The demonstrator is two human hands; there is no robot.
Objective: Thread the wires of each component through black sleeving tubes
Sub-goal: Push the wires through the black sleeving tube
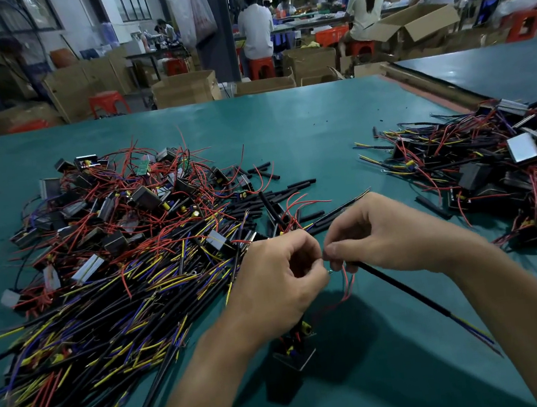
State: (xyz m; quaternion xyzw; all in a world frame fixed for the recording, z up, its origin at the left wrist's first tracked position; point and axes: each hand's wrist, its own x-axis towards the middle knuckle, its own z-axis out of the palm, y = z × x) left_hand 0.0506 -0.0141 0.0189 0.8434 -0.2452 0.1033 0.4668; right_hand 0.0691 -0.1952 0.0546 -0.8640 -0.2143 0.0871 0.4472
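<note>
Just above the component [295,353], the left hand [281,283] pinches a wire end [330,271] beside the right hand [384,236], which grips a black sleeving tube [405,291] slanting rightward.

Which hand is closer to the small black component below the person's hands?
Left. The left hand sits right above the black component, pinching its wires; the right hand is farther to the right, holding a black sleeving tube.

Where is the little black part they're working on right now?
In the head view the component is low at centre, just below the left hand, right of the big wire pile on the table.
</note>
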